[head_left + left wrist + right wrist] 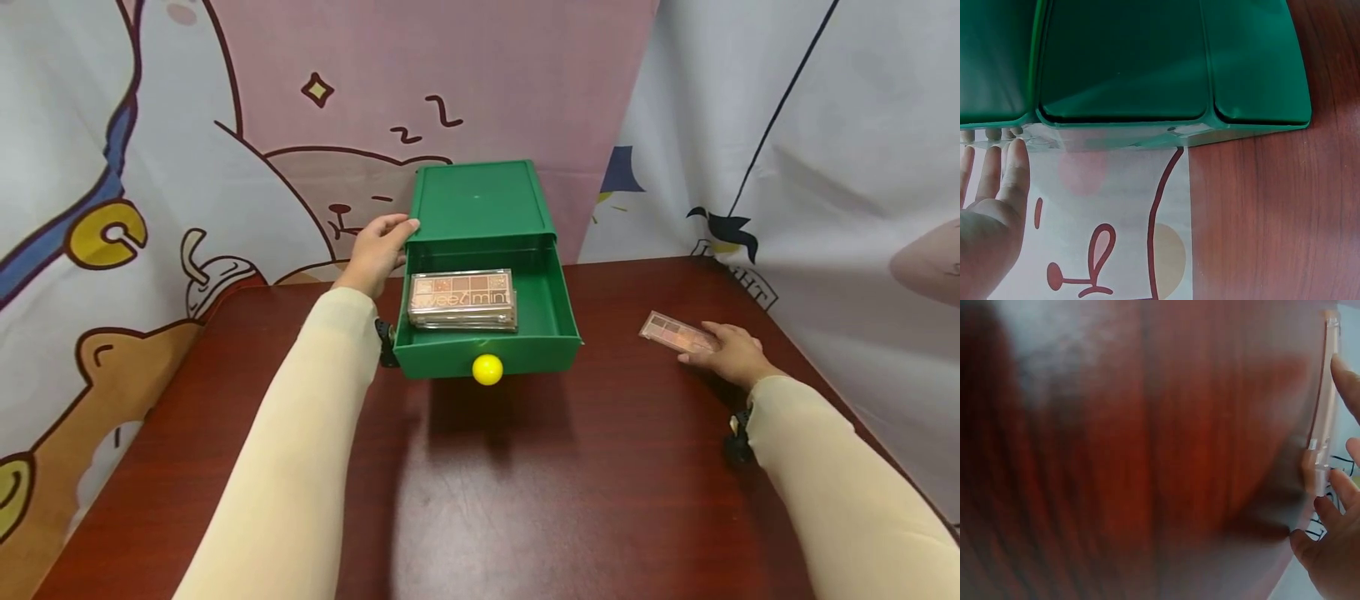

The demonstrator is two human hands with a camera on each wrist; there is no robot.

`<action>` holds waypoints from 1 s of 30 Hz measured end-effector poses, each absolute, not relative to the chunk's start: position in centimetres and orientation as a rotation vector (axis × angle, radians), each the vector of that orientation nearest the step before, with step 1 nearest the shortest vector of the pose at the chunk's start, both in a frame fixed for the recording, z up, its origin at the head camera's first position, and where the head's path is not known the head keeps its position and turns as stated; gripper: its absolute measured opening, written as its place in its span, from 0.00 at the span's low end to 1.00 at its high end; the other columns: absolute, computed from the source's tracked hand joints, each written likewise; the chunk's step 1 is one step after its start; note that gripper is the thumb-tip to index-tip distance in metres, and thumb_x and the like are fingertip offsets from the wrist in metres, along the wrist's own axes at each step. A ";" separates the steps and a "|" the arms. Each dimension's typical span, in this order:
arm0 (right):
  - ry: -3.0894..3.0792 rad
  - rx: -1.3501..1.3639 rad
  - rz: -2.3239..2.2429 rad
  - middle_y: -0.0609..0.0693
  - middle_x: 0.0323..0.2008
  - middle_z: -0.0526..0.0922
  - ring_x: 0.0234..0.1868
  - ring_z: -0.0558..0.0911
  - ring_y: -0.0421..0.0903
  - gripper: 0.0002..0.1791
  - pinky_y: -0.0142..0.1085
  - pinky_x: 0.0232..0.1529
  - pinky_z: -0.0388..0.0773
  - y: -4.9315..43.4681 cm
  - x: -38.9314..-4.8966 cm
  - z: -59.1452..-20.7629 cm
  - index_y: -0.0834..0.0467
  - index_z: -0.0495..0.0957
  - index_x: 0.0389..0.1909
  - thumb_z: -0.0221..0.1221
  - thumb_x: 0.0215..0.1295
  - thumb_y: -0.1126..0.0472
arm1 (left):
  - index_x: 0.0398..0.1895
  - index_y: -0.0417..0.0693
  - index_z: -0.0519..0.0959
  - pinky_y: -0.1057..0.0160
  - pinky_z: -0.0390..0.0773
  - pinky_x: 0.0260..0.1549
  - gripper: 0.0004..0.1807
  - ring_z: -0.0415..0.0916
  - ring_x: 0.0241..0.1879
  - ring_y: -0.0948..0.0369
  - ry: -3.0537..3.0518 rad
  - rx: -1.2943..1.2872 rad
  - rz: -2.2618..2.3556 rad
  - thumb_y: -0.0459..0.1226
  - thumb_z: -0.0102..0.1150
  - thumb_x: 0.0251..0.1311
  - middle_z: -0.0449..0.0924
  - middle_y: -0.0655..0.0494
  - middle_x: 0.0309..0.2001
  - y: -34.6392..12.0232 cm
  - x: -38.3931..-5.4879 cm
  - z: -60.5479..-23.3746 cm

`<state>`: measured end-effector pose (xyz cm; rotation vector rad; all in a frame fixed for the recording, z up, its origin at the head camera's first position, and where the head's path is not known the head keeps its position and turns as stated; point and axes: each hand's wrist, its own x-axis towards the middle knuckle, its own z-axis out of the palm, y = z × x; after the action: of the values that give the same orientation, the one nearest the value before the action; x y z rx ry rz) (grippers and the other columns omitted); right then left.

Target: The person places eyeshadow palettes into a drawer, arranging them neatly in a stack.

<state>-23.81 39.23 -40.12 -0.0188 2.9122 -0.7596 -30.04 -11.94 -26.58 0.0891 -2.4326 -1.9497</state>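
Observation:
A green drawer box (480,200) stands at the back of the table, its drawer (542,310) pulled out, with a yellow ball knob (487,369). Clear-lidded eyeshadow palettes (461,297) lie stacked in the drawer's left part. My left hand (381,250) rests at the box's left side, thumb by the top edge; in the left wrist view its fingers (1017,165) extend straight to the green side. Far right, my right hand (726,354) holds another eyeshadow palette (672,332) by its near right end, fingers around the edges. The hand hides that end.
A reddish-brown wooden table (600,492) reaches forward and to both sides. Behind it hangs a cartoon-printed cloth (525,83), close against the table's back and right edges. The drawer's right half shows bare green floor.

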 end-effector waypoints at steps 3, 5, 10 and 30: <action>2.903 0.002 -0.742 0.82 0.64 0.49 0.63 0.48 0.78 0.53 0.67 0.60 0.46 39.6 -23.6 -40.4 0.76 0.50 0.69 0.64 0.58 0.44 | 0.67 0.51 0.68 0.54 0.70 0.61 0.29 0.66 0.63 0.56 -2.435 0.095 -1.953 0.51 0.55 0.66 0.65 0.52 0.66 -11.8 -30.0 -26.6; 2.883 0.031 -0.730 0.82 0.65 0.48 0.62 0.48 0.79 0.55 0.69 0.59 0.48 39.7 -23.5 -40.5 0.75 0.48 0.70 0.64 0.58 0.42 | 0.67 0.51 0.68 0.53 0.70 0.61 0.28 0.66 0.62 0.56 -2.432 0.101 -1.957 0.51 0.55 0.66 0.65 0.52 0.66 -11.8 -30.0 -26.6; 2.864 0.101 -0.635 0.80 0.65 0.46 0.60 0.49 0.81 0.58 0.73 0.53 0.54 39.9 -23.4 -40.5 0.71 0.45 0.72 0.61 0.58 0.36 | 0.66 0.51 0.69 0.54 0.71 0.60 0.28 0.67 0.62 0.56 -2.423 0.096 -1.964 0.51 0.55 0.66 0.66 0.53 0.65 -11.6 -30.1 -26.6; 2.945 0.094 -0.762 0.78 0.54 0.59 0.52 0.54 0.73 0.45 0.61 0.47 0.57 39.2 -23.4 -40.1 0.73 0.61 0.61 0.66 0.56 0.44 | 0.66 0.51 0.69 0.57 0.72 0.59 0.28 0.67 0.62 0.57 -2.425 0.106 -1.954 0.51 0.55 0.66 0.66 0.52 0.65 -11.8 -30.0 -26.5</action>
<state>-23.38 39.17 -40.13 0.0942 2.9454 -0.7622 -30.02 -11.78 -26.50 0.1060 -2.4247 -1.9536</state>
